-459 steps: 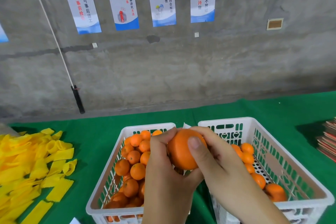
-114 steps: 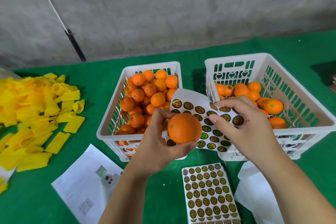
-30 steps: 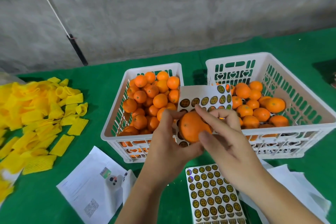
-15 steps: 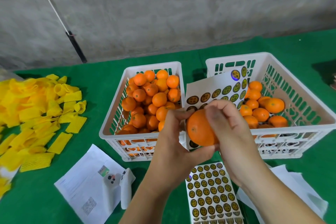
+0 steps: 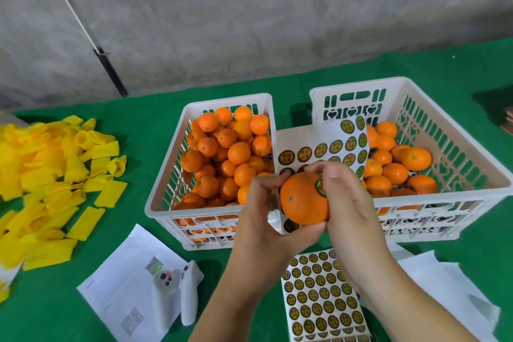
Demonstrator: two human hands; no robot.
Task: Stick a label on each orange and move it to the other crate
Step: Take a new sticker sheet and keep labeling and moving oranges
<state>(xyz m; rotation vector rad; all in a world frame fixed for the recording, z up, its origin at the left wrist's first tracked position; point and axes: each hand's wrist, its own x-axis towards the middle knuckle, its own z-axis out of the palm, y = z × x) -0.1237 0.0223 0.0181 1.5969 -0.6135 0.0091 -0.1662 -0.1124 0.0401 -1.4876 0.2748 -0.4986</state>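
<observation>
1. The counter (image 5: 144,108) is covered in green cloth.
2. Two white crates stand side by side near its middle: the left crate (image 5: 166,200) heaped with oranges, the right crate (image 5: 472,197) partly filled.
3. Yellow foam nets (image 5: 47,180) are piled along the left edge.
4. At the near edge lie a printed paper (image 5: 116,286), a white controller (image 5: 188,294), a label sheet (image 5: 322,294) and white backing paper (image 5: 444,280).
</observation>
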